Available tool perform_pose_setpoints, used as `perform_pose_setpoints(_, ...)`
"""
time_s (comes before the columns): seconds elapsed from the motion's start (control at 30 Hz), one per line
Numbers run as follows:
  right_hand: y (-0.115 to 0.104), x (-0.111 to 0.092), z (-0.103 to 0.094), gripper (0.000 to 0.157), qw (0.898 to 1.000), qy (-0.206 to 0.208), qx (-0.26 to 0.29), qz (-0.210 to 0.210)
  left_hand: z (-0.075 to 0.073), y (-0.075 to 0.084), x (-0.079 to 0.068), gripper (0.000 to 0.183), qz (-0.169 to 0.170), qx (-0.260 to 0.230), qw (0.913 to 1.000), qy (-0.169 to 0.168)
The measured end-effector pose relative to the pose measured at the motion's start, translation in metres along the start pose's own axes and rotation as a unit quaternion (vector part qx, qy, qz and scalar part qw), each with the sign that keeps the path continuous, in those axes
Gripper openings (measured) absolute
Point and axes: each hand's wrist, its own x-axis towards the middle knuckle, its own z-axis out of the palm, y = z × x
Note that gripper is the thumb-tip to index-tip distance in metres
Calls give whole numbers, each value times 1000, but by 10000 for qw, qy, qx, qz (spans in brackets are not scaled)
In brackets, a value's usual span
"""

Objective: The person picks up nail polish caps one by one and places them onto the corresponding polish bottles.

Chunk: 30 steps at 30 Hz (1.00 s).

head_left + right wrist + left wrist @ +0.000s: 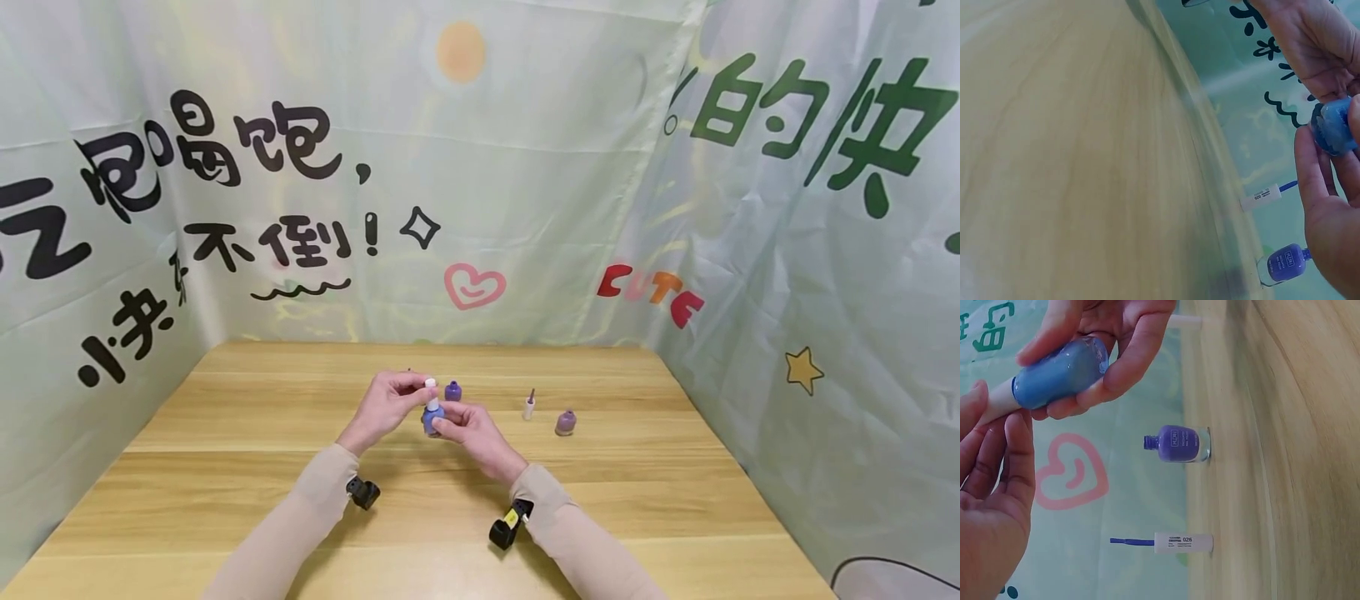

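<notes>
Over the middle of the table, my right hand [480,437] grips a blue nail polish bottle [432,422] between thumb and fingers. Its white cap [431,392] is pinched by my left hand [382,406]. The cap sits at the bottle's neck, and no brush shows between them. In the left wrist view the bottle tilts, its base away from the left hand. Just behind the hands stands an open purple nail polish bottle [1179,444]. Beside it a white cap [1184,542] stands on end, its purple-coated brush pointing up; my left hand mostly hides it in the head view.
To the right, another white cap [529,408] stands with its brush upward. Near it is an open mauve nail polish bottle [566,423]. Printed fabric [525,192] walls in the wooden table [600,517] at the back and sides. Both wrists wear small black cameras.
</notes>
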Motion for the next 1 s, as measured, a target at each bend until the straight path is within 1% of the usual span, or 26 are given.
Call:
perform_pose_setpoints(0.03, -1, 0, 0, 38, 10000, -19, 3, 1, 0, 0, 0, 15, -9, -10, 10000, -10)
perform_pose_setpoints(0.07, -2, -1, 0, 37, 10000, -17, 14, 4, 0, 4, -1, 15, -35, -1, 10000, -20)
perform_pose_setpoints(0.17, -3, -1, 0, 38, 10000, 26, -17, -26, 0, -1, 0, 16, -94, -65, 9999, 43)
perform_pose_setpoints(0.2, -4, 0, 0, 38, 10000, 54, -51, -30, 0, -4, 1, 17, -160, -109, 9998, 100)
perform_pose_setpoints(0.3, -4, 1, 0, 37, 9996, 233, -181, 3, 1, -16, 4, 20, -337, -30, 9988, 349)
perform_pose_setpoints(0.4, -6, 2, 0, 34, 9984, 467, -312, 54, 4, -24, 6, 24, -434, 233, 9963, 700)
perform_pose_setpoints(0.47, -11, 0, 2, 32, 9973, 619, -380, 53, 7, -26, 6, 27, -380, 445, 9938, 943)
perform_pose_setpoints(0.53, -17, -2, 5, 31, 9962, 756, -441, 15, 10, -25, 7, 28, -256, 557, 9913, 1163)
perform_pose_setpoints(0.63, -25, -6, 10, 31, 9946, 909, -490, -58, 14, -23, 7, 24, -111, 669, 9884, 1358)
perform_pose_setpoints(0.77, -27, -8, 13, 29, 9941, 972, -469, -60, 17, -23, 7, 18, 46, 791, 9878, 1339)
perform_pose_setpoints(0.9, -24, -6, 12, 30, 9949, 888, -472, -54, 16, -23, 6, 14, 313, 827, 9893, 1161)
perform_pose_setpoints(1.0, -17, -3, 9, 31, 9959, 784, -449, -81, 13, -23, 6, 13, 414, 807, 9907, 1013)
